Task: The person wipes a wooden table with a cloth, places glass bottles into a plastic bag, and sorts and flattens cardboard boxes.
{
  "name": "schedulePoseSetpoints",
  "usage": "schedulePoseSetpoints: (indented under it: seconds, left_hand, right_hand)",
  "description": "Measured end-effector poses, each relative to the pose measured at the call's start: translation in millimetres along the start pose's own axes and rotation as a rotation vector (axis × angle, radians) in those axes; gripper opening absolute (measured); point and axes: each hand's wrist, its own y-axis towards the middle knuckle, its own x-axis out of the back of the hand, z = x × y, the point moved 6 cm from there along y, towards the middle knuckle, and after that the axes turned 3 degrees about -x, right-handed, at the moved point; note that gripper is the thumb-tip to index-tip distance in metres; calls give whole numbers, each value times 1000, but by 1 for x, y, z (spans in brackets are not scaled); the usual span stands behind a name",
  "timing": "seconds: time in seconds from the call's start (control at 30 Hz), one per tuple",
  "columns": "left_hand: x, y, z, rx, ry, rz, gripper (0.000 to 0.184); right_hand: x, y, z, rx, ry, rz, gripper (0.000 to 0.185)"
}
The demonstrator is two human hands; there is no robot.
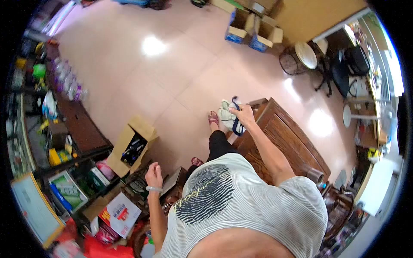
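My right hand (pixel 244 114) is closed on a bunched pale cloth item (pixel 225 114) with dark blue straps or trim. It hangs beside the corner of a carved brown wooden piece of furniture (pixel 284 137); its exact kind I cannot make out. My left hand (pixel 153 175), with a pale bangle at the wrist, is held out at my left side. Its fingers are loosely curled with nothing seen in them. Nearest to that hand is an open cardboard box (pixel 118 152) with dark items inside.
Shelves and a long brown counter (pixel 79 118) run along the left, with wrapped plastic bottles (pixel 69 81) on it. Open blue-and-brown cartons (pixel 260 41), a wire basket (pixel 290 62) and a black chair (pixel 340 73) stand ahead right. Tiled floor (pixel 172 77) lies in front.
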Motion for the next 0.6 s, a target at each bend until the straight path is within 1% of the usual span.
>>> schedulePoseSetpoints:
  seconds: [0.07, 0.1, 0.17, 0.2, 0.23, 0.27, 0.3, 0.37, 0.4, 0.43, 0.5, 0.57, 0.6]
  left_hand:
    - [-12, 4, 0, 59, -149, 83, 20]
    - [42, 35, -45, 75, 124, 105, 20]
    - [-21, 85, -97, -73, 145, 271, 20]
    - [-75, 131, -130, -194, 144, 320, 21]
    - [-93, 150, -151, -230, 113, 335, 21]
    - [-88, 160, -160, -222, 140, 349, 21]
    - [-90, 171, -172, -226, 148, 357, 22]
    - [-101, 192, -194, -234, 185, 408, 22]
    - [-106, 201, -203, -240, 214, 442, 22]
    - [-112, 209, -208, -245, 239, 479, 22]
    - [-119, 227, -213, -254, 274, 508, 21]
    - [-123, 247, -217, -281, 304, 526, 20]
    - [-124, 257, -220, -302, 316, 531, 20]
  right_hand:
    - [17, -43, -26, -114, -134, -90, 28]
    - [-45, -13, -33, -198, 36, 70, 29]
    - [0, 7, -82, -300, 25, 82, 31]
    - [65, 36, -90, -306, -47, -47, 32]
    - [88, 42, -96, -341, -78, -97, 32]
    - [77, 38, -105, -389, -70, -86, 33]
    - [80, 35, -115, -423, -27, -120, 34]
    - [100, 33, -138, -473, 43, -212, 37]
    - [116, 29, -134, -518, 5, -250, 40]
    - [127, 25, -139, -613, 92, -224, 41]
    - [140, 19, -152, -661, 129, -247, 40]
    - [153, 18, -154, -767, 81, -181, 41]
    - [156, 15, -160, -735, 128, -345, 45]
